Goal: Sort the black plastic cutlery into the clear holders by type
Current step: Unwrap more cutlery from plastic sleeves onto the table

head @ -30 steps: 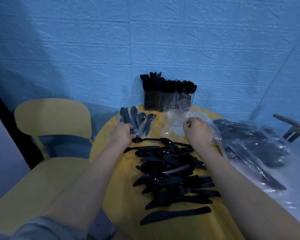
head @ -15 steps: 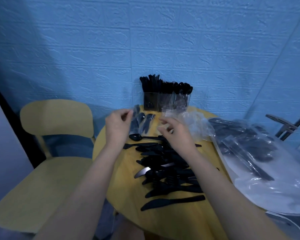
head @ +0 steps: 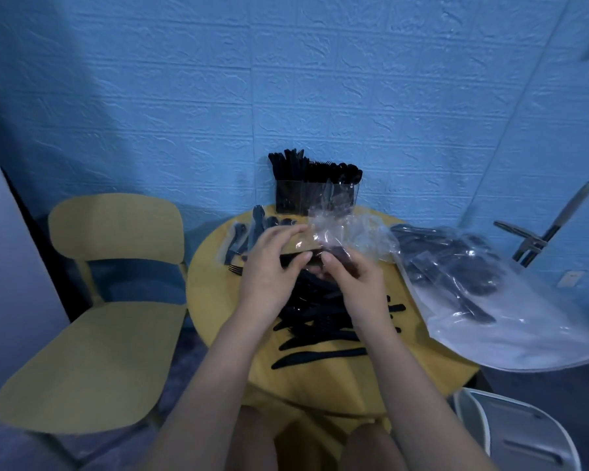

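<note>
Here my left hand (head: 269, 266) and my right hand (head: 357, 283) meet above the middle of the round yellow counter (head: 211, 300), both working on one small clear wrapper (head: 327, 232) with dark cutlery inside. My left grip is curled, thumb and fingers pinching the dark end of that packet; my right grip pinches the same packet from the other side, fingertips bent in over the plastic, whose crinkled top stands up between my hands. What kind of piece is inside I cannot tell.

Under my wrists lies the loose pile of black cutlery (head: 320, 321), knives and forks jumbled together, with a single knife (head: 317, 357) lying apart at the near edge of the pile. At the far rim of the counter, against the blue wall (head: 286, 79), stand the clear holders (head: 315, 195), already packed with upright black pieces. Just left of my left hand are a few more wrapped pieces (head: 249, 232), lying flat. To my right, a large clear bag (head: 490, 294) of more black cutlery droops over the counter's edge. A yellow chair (head: 116, 283) stands to the left.
</note>
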The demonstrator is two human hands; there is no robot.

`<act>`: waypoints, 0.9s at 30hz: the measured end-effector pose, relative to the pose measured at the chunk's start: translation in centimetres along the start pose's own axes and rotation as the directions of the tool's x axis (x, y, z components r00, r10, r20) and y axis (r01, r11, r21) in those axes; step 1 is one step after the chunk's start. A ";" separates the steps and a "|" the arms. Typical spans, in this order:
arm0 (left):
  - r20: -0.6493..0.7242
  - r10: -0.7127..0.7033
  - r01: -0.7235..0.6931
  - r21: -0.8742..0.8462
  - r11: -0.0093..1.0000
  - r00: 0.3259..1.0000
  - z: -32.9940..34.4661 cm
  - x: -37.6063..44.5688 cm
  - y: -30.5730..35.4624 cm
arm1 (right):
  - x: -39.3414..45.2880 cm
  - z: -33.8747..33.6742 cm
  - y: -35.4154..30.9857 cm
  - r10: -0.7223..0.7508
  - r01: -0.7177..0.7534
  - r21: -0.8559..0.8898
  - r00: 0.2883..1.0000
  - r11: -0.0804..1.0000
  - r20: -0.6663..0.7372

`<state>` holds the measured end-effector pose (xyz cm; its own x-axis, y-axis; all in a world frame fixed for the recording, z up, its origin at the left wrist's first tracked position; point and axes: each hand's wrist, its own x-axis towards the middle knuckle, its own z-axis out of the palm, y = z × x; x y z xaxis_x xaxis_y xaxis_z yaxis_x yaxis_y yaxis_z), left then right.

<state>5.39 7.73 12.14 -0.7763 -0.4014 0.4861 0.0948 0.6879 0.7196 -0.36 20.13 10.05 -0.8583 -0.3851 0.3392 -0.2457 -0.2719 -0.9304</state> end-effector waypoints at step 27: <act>0.365 -0.281 0.399 -0.305 0.865 0.887 0.1 -6.0 -1.6 | -5.5 -3.1 2.3 -0.194 0.321 -0.746 0.947 0.584 0.255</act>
<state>9.88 9.09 8.00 -0.9433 -0.3286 0.0480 -0.0380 0.2503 0.9674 2.43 24.32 5.58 -0.6503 -0.5367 0.5376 -0.7547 0.3757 -0.5379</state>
